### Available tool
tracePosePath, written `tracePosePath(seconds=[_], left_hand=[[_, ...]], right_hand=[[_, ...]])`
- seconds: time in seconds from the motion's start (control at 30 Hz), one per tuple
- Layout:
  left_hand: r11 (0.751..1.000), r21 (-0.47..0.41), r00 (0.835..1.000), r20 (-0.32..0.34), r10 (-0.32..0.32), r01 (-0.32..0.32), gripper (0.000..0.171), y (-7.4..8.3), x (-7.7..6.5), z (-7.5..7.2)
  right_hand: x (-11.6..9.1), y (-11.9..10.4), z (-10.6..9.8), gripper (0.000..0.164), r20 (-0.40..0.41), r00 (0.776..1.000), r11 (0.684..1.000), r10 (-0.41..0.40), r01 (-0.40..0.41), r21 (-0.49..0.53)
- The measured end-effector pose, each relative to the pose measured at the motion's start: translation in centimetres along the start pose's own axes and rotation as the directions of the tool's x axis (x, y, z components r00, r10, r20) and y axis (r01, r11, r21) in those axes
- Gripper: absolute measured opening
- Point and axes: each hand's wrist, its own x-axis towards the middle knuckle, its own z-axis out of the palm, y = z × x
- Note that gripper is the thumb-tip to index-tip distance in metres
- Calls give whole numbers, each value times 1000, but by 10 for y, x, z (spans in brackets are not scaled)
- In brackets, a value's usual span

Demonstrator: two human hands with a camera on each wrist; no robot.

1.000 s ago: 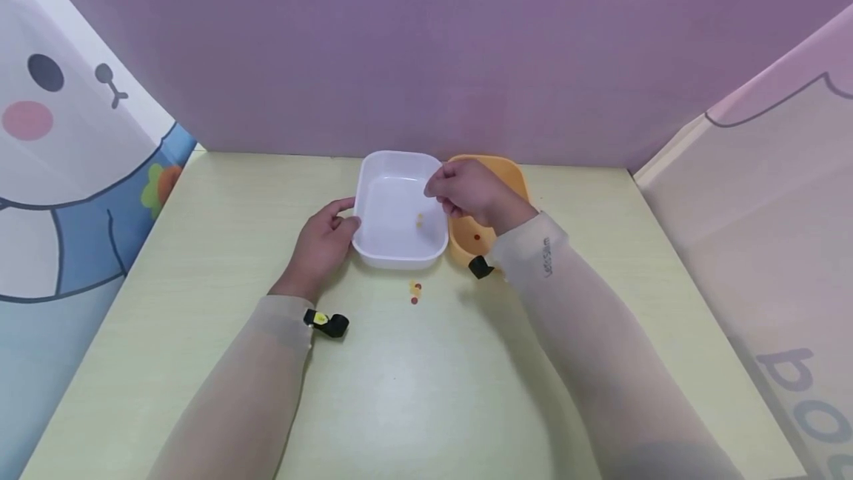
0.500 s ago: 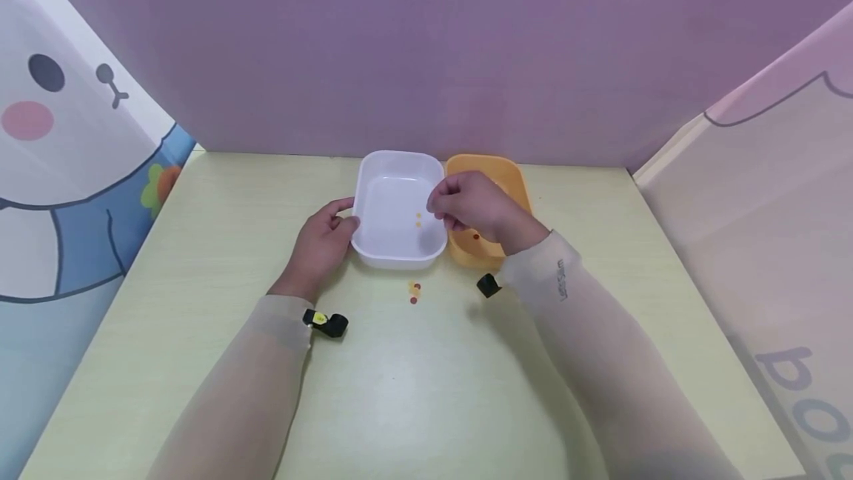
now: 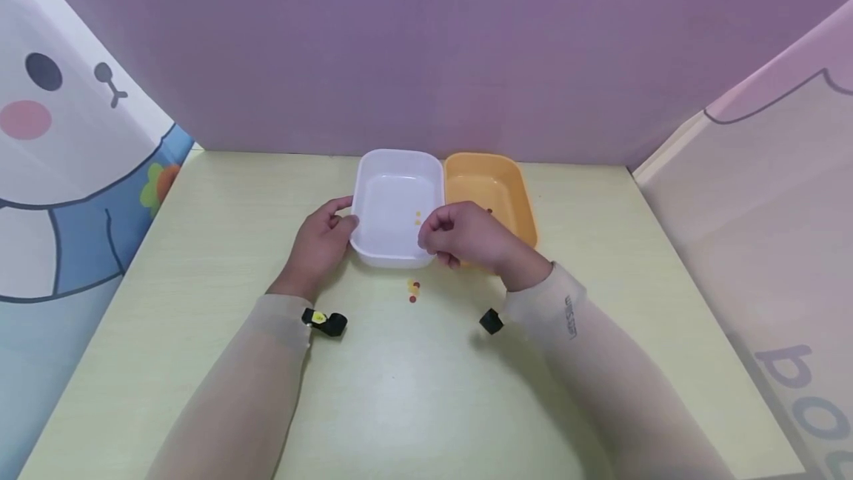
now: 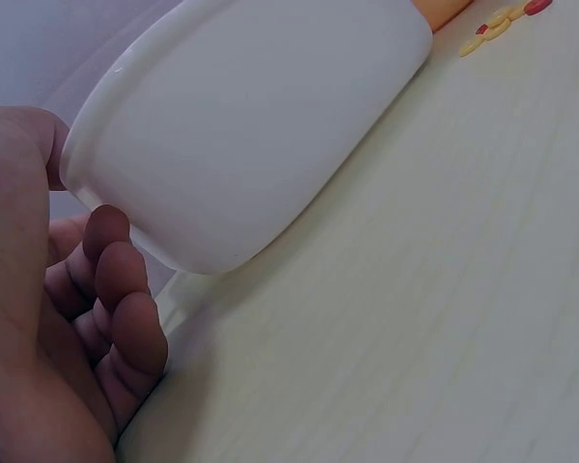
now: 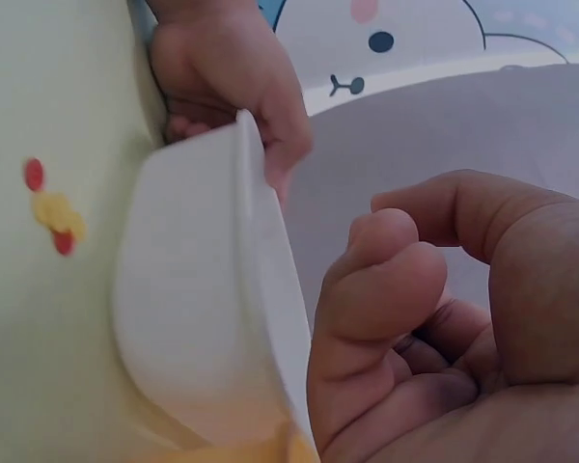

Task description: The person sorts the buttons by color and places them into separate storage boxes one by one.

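My left hand (image 3: 321,247) holds the left rim of a white box (image 3: 400,206), thumb and forefinger at the rim. In the left wrist view its other fingers (image 4: 135,328) curl beside the outer wall. My right hand (image 3: 463,235) hovers over the white box's front right corner, fingers curled. Its thumb tip meets the fingertips in the right wrist view, and nothing shows between them. Two small yellow pieces (image 3: 417,218) lie inside the white box. On the table in front is a little cluster of red and yellow pieces (image 3: 413,292).
An orange box (image 3: 493,187) stands against the white box's right side, partly behind my right hand. A dark red piece (image 3: 489,211) shows in it. The pale table (image 3: 393,391) meets a purple wall (image 3: 426,50) just behind both boxes, with printed panels at either side.
My right hand has come down toward me, from over the right side of the white box to its front right corner. More of the orange box shows. My left hand stays put.
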Motion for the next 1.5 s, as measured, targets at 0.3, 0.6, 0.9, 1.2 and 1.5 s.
tracePosePath(seconds=[0.3,0.6,0.9,1.2,1.5], left_hand=[[1000,4,1000,-6,-15,15,53,-1,1,-3],[1000,8,1000,-4,-21,21,53,1,0,-3],[1000,11,1000,-6,-15,15,52,1,-2,-7],[1000,-5,1000,-12,-15,15,51,3,-4,-5],[1000,-9,1000,-4,-15,14,51,3,-4,-6]], right_hand=[[-12,16,19,10,57,998,1000,-26,26,-3],[-15,37,34,18,94,995,999,-32,34,-21],[-13,59,51,17,50,997,996,-51,55,-71],[-10,70,62,22,-13,993,988,-117,115,-102],[-9,69,64,18,-18,992,975,-129,123,-184]])
